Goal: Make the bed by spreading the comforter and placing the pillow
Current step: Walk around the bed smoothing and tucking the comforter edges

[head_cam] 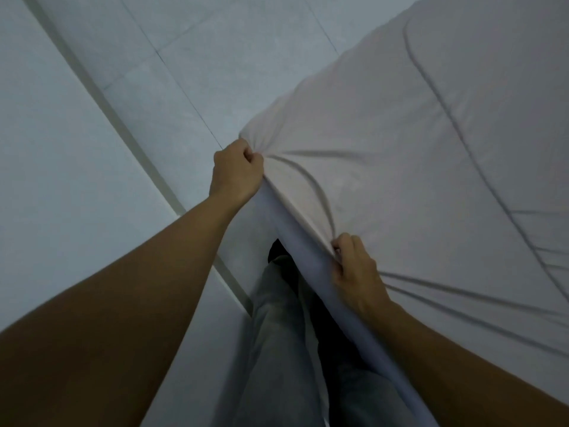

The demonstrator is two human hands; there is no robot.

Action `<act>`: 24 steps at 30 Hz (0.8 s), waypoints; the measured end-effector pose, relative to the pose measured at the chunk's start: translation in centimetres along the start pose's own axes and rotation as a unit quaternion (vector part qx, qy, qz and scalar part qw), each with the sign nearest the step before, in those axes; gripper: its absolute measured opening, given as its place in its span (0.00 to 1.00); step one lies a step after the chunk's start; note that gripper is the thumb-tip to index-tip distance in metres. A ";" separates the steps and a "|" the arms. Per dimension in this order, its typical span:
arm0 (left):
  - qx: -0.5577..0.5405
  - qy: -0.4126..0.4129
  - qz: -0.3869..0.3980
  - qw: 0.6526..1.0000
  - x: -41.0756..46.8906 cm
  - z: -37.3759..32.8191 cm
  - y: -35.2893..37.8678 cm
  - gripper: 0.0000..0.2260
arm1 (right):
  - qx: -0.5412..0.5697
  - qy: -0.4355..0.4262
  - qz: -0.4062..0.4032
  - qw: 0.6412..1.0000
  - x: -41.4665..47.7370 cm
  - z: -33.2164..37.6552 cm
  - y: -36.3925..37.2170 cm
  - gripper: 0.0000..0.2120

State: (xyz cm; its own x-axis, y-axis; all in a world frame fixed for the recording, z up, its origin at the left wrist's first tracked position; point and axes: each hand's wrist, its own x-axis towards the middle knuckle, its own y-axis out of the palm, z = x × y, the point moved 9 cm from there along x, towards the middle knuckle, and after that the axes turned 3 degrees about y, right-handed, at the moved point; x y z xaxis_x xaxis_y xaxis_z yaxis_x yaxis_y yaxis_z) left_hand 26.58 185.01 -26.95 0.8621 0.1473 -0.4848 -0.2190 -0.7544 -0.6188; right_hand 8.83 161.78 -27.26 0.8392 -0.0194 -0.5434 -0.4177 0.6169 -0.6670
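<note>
Pale grey floor tiles (191,47) with thin dark joints fill the upper left of the head view, and a light wall (46,149) with a raised baseboard strip runs diagonally down from the top left. To the right lies the comforter (415,149), a soft whitish cover that takes up most of the right half of the view, with a long stitched seam curving down its right side. Its near edge hangs over the side of the bed in a bluish-white fold.

The left hand (237,171) is closed in a fist around the corner of the comforter, and creases fan out from that grip across the fabric. The right hand (354,266) is also closed, pinching the comforter's near edge further down the same side, with long folds running from it toward the lower right. Both bare forearms reach in from the bottom corners. Between them, below the hanging edge, the person's legs in grey trousers (277,334) stand close against the bed, with a dark shape above the knee that cannot be made out
</note>
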 end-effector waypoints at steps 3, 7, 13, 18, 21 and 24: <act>0.000 -0.004 0.011 1.000 0.2 0.7 -0.1 0.10 | 0.003 -0.039 0.033 0.999 0.3 -0.4 0.7 0.09; -0.029 -0.094 0.040 0.994 0.0 2.2 1.5 0.17 | 0.014 -0.092 0.100 0.991 0.8 -0.9 1.3 0.14; -0.021 -0.075 0.115 0.990 -0.7 2.0 4.2 0.16 | -0.129 0.040 0.022 0.991 -2.4 -5.4 0.1 0.24; 0.001 -0.036 0.080 0.996 -0.3 1.6 3.6 0.14 | -0.113 0.125 0.065 0.984 -4.2 -9.1 0.2 0.13; -0.003 -0.030 0.060 0.998 -0.4 1.4 3.2 0.12 | -0.073 0.106 0.114 0.985 -3.5 -7.7 1.4 0.08; -0.017 -0.044 0.045 0.998 -0.8 2.1 2.8 0.10 | -0.057 0.089 0.180 0.978 -4.3 -6.5 2.6 0.06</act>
State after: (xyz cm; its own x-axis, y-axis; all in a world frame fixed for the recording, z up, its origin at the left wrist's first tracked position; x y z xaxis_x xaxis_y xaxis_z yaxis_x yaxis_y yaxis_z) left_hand 24.32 184.12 -29.58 0.7955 0.1320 -0.5914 -0.2772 -0.7886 -0.5489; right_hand 1.83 158.33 -30.00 0.5608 0.0402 -0.8270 -0.7195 0.5180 -0.4626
